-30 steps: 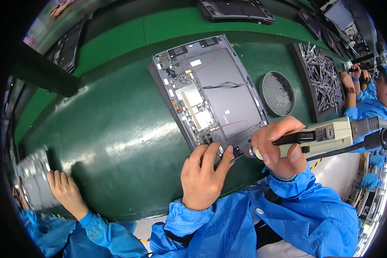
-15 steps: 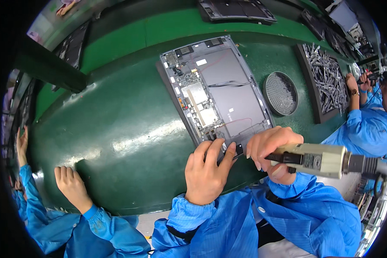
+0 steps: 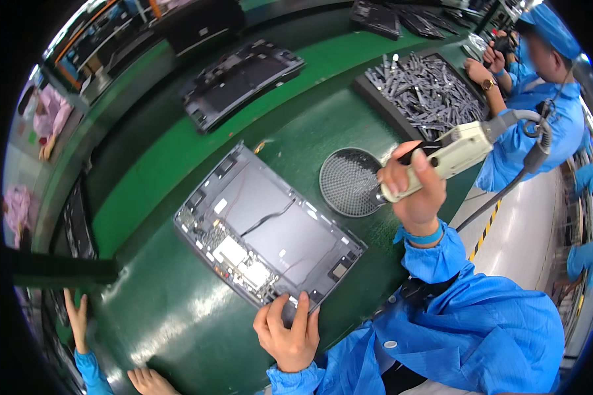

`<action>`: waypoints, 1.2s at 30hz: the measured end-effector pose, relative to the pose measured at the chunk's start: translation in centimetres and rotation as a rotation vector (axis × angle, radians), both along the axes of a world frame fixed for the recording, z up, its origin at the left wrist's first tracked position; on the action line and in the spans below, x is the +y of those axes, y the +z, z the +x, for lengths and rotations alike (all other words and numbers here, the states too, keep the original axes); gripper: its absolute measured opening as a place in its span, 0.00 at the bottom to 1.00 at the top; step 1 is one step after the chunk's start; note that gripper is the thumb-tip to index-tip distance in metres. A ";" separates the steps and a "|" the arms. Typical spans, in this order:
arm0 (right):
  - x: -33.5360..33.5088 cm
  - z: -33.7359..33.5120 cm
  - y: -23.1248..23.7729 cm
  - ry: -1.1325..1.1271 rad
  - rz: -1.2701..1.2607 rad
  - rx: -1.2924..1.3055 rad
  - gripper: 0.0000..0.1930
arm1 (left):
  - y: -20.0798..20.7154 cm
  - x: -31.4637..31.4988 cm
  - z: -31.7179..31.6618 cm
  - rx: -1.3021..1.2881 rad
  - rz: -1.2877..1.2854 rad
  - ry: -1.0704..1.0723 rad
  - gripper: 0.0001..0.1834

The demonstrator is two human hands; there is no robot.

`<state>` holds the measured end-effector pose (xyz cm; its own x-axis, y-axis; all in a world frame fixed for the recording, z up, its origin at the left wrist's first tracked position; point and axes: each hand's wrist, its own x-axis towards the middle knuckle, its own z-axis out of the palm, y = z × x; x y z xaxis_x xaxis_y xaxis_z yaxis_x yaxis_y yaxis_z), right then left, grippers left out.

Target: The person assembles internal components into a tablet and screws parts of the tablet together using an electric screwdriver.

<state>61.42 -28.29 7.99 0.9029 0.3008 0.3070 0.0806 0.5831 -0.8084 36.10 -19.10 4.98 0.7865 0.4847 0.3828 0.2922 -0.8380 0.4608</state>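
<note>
My right hand [image 3: 416, 191] is wrapped around a cream-coloured electric screwdriver [image 3: 454, 151]. Its tip reaches the right rim of a round dimpled grey dish [image 3: 350, 181]; whether it touches anything inside is hard to see. An opened flat tablet-like device [image 3: 277, 227] lies tilted on the green bench, its circuit board, white-labelled metal shields and a black cable exposed. The fingertips of my left hand [image 3: 288, 336] rest, spread apart, on the device's near edge.
Beyond the dish stands a black tray [image 3: 402, 99] heaped with dark strips. Another opened device [image 3: 240, 82] sits on the bright green strip at the back. A co-worker in blue [image 3: 534, 125] is at the right; another person's hands [image 3: 153, 382] show at lower left. A cable [image 3: 507, 187] trails from the screwdriver.
My right hand has carried the screwdriver away from the device's near corner to the dish. My left hand stays at the device's edge. The whole view has swung to the right.
</note>
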 end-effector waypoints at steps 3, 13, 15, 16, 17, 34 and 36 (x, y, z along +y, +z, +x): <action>0.3 0.0 -0.4 -0.013 -0.010 0.033 0.10 | 0.0 -0.1 0.0 0.033 -0.006 -0.001 0.20; 0.8 0.4 -0.9 -0.020 -0.168 -0.025 0.13 | 0.0 0.0 -0.1 0.060 0.013 0.013 0.20; 0.9 0.4 -0.9 -0.046 -0.183 -0.052 0.13 | 0.0 0.0 -0.1 0.058 0.017 0.016 0.20; 0.9 0.4 -0.9 -0.043 -0.183 -0.051 0.13 | 0.1 -0.1 0.0 0.057 0.010 0.017 0.20; 0.9 0.4 -0.7 -0.039 -0.118 -0.005 0.10 | 0.1 -0.1 0.0 0.055 0.003 0.018 0.20; 0.1 -0.6 -0.2 0.037 -0.025 -0.009 0.15 | -0.4 0.1 -2.3 -0.027 -0.071 0.125 0.26; -0.2 -1.4 0.8 0.134 0.058 0.002 0.15 | -0.8 0.6 -2.5 -0.040 -0.008 0.118 0.26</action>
